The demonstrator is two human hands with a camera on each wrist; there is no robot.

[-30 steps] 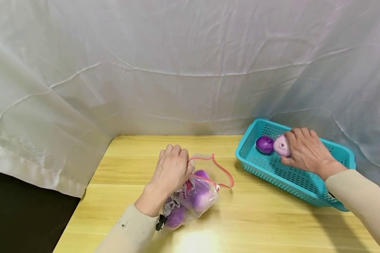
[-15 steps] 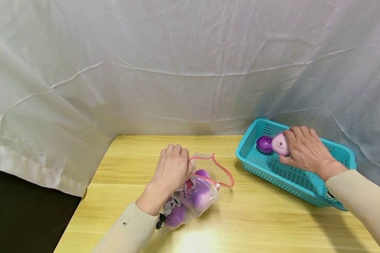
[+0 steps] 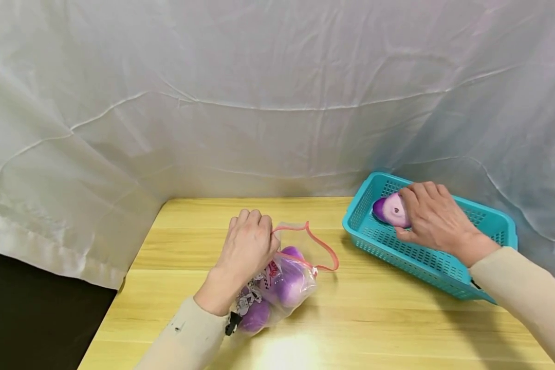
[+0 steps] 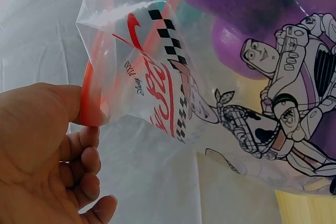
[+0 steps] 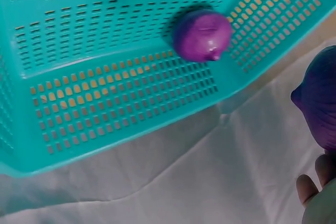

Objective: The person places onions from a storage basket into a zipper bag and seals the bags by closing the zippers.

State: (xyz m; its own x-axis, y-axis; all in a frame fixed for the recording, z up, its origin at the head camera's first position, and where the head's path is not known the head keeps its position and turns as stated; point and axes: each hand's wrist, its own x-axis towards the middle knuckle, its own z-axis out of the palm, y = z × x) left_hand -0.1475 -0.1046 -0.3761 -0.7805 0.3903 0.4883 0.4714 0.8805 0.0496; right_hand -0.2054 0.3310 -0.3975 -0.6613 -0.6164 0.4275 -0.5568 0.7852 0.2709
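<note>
My left hand (image 3: 247,241) pinches the red-edged mouth of a clear zip bag (image 4: 210,108) between thumb and index finger, the other fingers loosely curled. Several purple onions bulge inside the bag, behind its printed cartoon figures; the bag's mouth gapes towards the right. My right hand (image 3: 437,221) grips a purple onion (image 3: 395,209), its pale base facing left, above a turquoise basket (image 3: 398,259). Another purple onion (image 5: 202,35) lies in the basket's corner, partly covered by the held one in the head view. Only fingertips and the held onion (image 5: 320,98) show at the right wrist view's edge.
The basket stands at the right of a light wooden table (image 3: 374,329), against a grey-white curtain (image 3: 268,103). Another curtain side hangs at the left. A dark area (image 3: 32,313) lies beyond the table's left edge.
My right hand has shifted a little to the left with the onion, which now covers more of the one in the basket. The left hand and bag stay nearly still.
</note>
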